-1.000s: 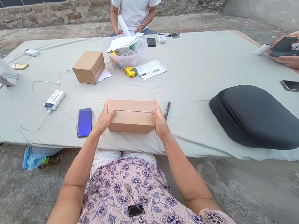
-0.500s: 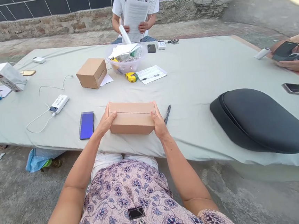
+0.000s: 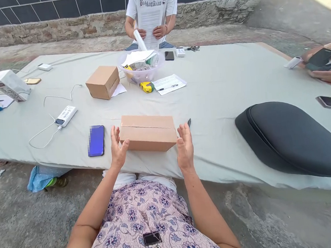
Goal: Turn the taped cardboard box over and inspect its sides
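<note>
A closed brown cardboard box (image 3: 148, 132) rests on the cloth-covered table (image 3: 213, 135) right in front of me. Beside its left end is my left hand (image 3: 118, 148), open, the thumb close to the box's front edge. My right hand (image 3: 184, 145) stands open by the right end, palm turned inward. Neither hand grips the box; whether a fingertip still brushes it, I cannot tell. Partly behind my right fingers lies a black pen (image 3: 189, 122). A phone with a blue screen (image 3: 96, 140) lies to the left of my left hand.
A second cardboard box (image 3: 103, 82), a plastic basin (image 3: 121, 62) of odds and ends and a yellow tape measure (image 3: 147, 87) stand farther back. Left is a white power bank (image 3: 66, 116) with a cable; right, a black padded seat (image 3: 294, 138). A person opposite holds papers (image 3: 150, 27); others' hands show at both sides.
Both my hands have let go of the box and moved slightly toward me, fingers now straight. The box stays on the table. The person opposite has lowered the papers.
</note>
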The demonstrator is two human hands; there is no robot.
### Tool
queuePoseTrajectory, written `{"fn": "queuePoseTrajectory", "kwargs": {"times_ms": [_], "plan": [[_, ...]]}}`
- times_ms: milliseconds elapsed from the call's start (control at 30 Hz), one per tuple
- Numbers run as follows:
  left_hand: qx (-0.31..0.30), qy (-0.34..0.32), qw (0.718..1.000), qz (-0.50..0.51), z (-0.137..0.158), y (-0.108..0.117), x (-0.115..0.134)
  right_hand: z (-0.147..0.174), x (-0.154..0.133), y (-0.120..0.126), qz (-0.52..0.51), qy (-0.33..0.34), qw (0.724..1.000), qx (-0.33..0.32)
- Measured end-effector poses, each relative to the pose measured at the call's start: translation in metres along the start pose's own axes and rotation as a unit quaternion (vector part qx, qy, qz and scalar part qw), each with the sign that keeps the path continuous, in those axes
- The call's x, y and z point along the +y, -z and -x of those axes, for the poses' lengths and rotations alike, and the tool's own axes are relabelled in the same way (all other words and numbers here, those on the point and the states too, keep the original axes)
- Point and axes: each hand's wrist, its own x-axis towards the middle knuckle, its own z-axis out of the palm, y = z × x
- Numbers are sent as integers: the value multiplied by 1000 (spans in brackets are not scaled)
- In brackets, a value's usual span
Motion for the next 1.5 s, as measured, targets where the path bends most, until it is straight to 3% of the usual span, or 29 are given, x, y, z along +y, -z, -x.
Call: {"fn": "queuePoseTrajectory", "kwargs": {"times_ms": [133,233,300,400,500,700,1133,1500], "plan": [[58,-39,992,-103,6,-12,12,6,-16,-9,152,54,987,8],[101,-97,969,-205,6,-21,26,5,-28,-19,233,121,965,24],[98,-119,954,-258,6,-26,31,4,-33,-26,261,139,955,30],[82,-90,947,-296,7,-32,31,5,-34,-34,283,122,951,37],[80,-62,946,-307,9,-36,28,6,-33,-40,285,94,953,44],[80,-69,944,-314,10,-38,23,6,-32,-41,291,74,953,42],[66,-155,937,-307,6,-26,6,5,-18,-33,305,146,941,19],[69,-159,936,-306,5,-27,2,3,-16,-31,337,157,928,13]]}}
